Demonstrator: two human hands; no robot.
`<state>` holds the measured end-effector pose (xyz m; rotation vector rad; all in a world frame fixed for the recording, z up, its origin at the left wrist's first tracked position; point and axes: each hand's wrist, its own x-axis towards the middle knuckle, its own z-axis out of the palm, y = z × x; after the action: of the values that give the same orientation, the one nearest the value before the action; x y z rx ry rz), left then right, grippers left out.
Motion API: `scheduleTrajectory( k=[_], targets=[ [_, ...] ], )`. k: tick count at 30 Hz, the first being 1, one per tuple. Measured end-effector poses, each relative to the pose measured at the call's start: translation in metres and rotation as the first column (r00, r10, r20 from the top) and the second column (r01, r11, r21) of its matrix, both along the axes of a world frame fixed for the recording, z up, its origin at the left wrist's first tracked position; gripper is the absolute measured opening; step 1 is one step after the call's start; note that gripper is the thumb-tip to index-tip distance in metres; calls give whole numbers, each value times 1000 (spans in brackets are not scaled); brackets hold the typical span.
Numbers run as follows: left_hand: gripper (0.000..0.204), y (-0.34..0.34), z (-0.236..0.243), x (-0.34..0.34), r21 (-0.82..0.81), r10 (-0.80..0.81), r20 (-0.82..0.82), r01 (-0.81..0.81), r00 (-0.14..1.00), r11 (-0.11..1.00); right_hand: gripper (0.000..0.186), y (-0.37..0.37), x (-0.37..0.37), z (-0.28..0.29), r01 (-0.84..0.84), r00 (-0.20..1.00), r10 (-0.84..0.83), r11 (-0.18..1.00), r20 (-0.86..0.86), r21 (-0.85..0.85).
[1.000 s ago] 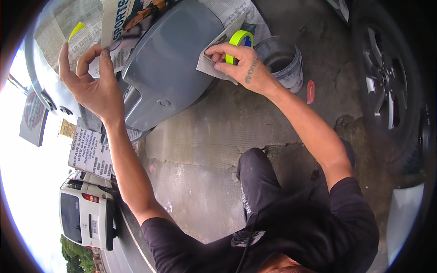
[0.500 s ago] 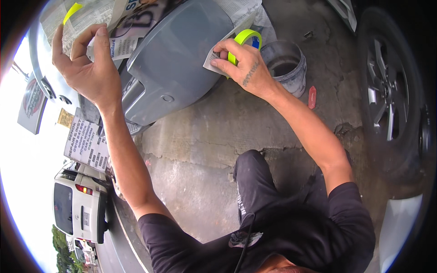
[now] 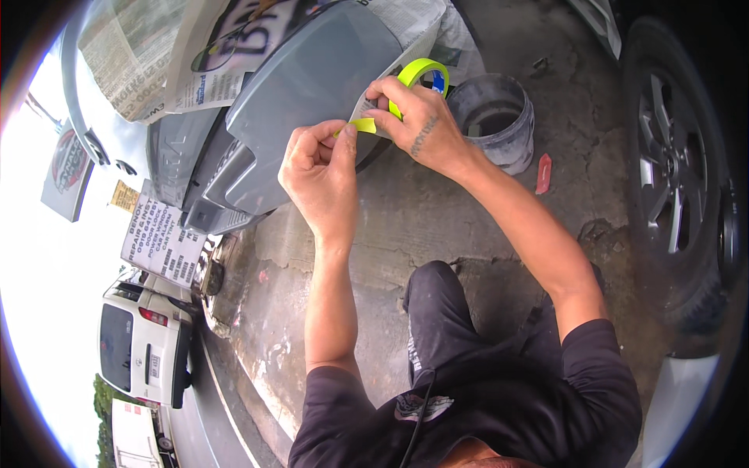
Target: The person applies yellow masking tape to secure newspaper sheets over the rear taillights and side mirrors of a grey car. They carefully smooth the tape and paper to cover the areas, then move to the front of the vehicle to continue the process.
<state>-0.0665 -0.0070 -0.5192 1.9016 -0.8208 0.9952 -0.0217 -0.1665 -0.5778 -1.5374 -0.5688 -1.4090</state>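
Outdoors on cracked concrete floor (image 3: pixel 437 226), by a grey car panel (image 3: pixel 312 86). Right hand (image 3: pixel 421 125) grips the tape roll (image 3: pixel 417 72); left hand (image 3: pixel 320 171) pinches its loose end. Bucket (image 3: pixel 495 117) nearby.

Light: bright, even daylight, soft on the concrete floor (image 3: pixel 437 226).
Glare: the sky at the left rim is blown out to white.
Shadows: faint, soft-edged, darkest beside the car wheel (image 3: pixel 671 171).
Sheen: dull reflection on the grey car panel (image 3: pixel 312 86).
Distortion: strong fisheye bending, black corners.
Focus: centre sharp, rim slightly soft.
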Motion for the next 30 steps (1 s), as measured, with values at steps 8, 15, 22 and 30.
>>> scheduleTrajectory(
  k=[8,15,22,30],
  targets=[
    [7,-18,-7,17,132,261,414,-341,872,931,23,-6,4,-6,-26,1000,26,1000,14,-2],
    [12,-17,-11,20,130,273,471,-371,839,919,27,-1,-1,-3,-67,995,71,996,-68,57],
    [72,-12,-13,26,-29,175,403,-179,898,983,25,13,4,0,-61,998,65,982,-16,178],
    [36,1,-6,11,-116,-64,194,87,979,989,19,-11,-26,-17,-48,986,81,975,-143,218]
  ],
)
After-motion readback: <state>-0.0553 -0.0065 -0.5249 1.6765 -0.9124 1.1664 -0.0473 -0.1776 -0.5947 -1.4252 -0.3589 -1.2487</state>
